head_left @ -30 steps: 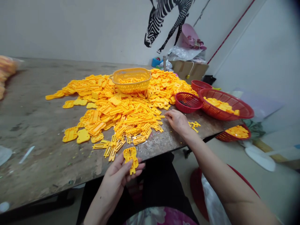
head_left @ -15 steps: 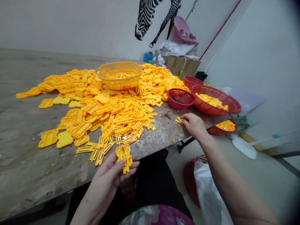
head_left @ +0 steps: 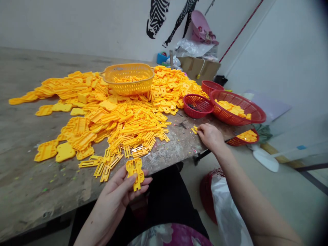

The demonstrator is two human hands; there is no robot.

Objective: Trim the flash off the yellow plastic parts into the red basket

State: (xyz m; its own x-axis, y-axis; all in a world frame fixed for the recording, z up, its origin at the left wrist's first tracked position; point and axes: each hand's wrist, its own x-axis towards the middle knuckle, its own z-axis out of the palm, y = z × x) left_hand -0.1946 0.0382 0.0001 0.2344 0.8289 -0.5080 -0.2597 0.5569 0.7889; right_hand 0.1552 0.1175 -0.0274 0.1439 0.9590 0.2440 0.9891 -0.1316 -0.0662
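Note:
My left hand (head_left: 123, 189) grips a flat yellow plastic part (head_left: 135, 172) at the near edge of the worn wooden table (head_left: 23, 184). My right hand (head_left: 210, 136) rests on the table's right side, fingers curled, its fingertips touching a few small yellow plastic bits (head_left: 194, 129). A large heap of yellow plastic parts (head_left: 115, 116) covers the middle of the table, with narrow strip-shaped pieces (head_left: 105, 165) nearest my left hand.
A yellow basket (head_left: 128, 78) sits in the heap. A small red basket (head_left: 197, 106), a second red one (head_left: 211, 87) and a wide red basket of yellow parts (head_left: 237, 111) stand at the right. Another red basket (head_left: 244, 137) sits below the table edge. A cardboard box (head_left: 198, 70) is at the back.
My right hand has moved from the edge of the heap to the right, onto the small yellow bits. The left hand keeps holding its part. The view has shifted right.

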